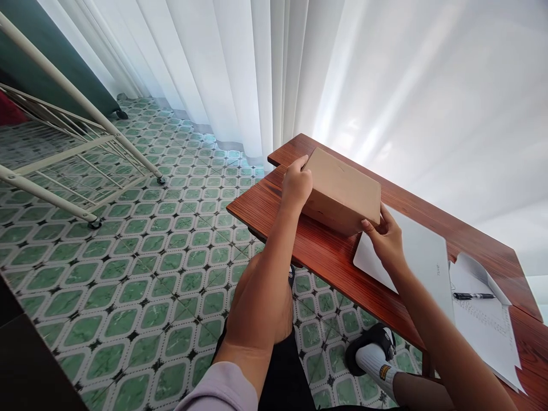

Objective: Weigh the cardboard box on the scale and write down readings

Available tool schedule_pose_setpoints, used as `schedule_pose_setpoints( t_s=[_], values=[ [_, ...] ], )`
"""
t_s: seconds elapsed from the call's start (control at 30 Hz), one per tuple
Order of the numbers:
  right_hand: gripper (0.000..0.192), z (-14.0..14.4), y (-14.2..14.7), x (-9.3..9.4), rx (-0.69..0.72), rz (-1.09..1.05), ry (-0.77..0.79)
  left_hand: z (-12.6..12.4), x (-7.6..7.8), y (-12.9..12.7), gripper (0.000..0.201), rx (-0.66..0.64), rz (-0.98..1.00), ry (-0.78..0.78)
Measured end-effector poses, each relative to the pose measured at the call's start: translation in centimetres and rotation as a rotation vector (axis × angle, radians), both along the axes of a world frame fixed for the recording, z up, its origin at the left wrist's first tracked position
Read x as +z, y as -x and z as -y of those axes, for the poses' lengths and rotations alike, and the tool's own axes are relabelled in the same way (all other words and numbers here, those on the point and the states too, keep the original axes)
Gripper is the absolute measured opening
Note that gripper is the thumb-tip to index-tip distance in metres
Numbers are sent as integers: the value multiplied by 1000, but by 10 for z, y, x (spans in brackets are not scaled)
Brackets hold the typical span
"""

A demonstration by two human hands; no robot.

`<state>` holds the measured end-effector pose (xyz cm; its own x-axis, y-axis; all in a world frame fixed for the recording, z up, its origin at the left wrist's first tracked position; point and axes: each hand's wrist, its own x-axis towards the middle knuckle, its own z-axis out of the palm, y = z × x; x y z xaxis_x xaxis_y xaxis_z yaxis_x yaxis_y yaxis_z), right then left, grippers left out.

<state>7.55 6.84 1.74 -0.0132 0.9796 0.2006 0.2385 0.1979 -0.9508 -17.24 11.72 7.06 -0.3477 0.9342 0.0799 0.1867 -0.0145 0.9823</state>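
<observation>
A closed brown cardboard box (342,185) is held between my two hands over the left part of a reddish wooden table (265,197). My left hand (297,180) grips the box's left end, its fingers partly hidden behind the edge. At the right end, my right hand (385,234) holds the lower corner, thumb on the near side and fingers round the end. Whether the box's underside rests on the tabletop or hangs just above it, I cannot tell. A silver laptop (422,251) lies shut beneath and beside my right hand.
Right of the laptop lies an open notebook (483,325) with handwriting and a black pen (473,296) on it. A white wheeled rack (81,148) stands on the green tiled floor (171,274) at left. White curtains (222,68) hang behind the table.
</observation>
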Motion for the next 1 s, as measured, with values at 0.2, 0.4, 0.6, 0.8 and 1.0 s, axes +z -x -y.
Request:
schedule_pose_setpoints(
  t_s=[0.2,0.4,0.6,0.8,1.0],
  values=[
    [97,0,3,1,4,20,-7,-2,-6,5,61,-6,-14,9],
    [99,-1,3,-1,11,55,-11,-6,-12,8,63,-5,-69,25],
    [97,0,6,0,12,26,-7,-4,-12,11,65,-16,-116,47],
    [91,-1,7,-1,23,50,-6,-5,-15,14,68,-21,-149,69],
    [90,0,7,0,22,43,5,-5,-17,15,68,-16,-157,73]
  ],
)
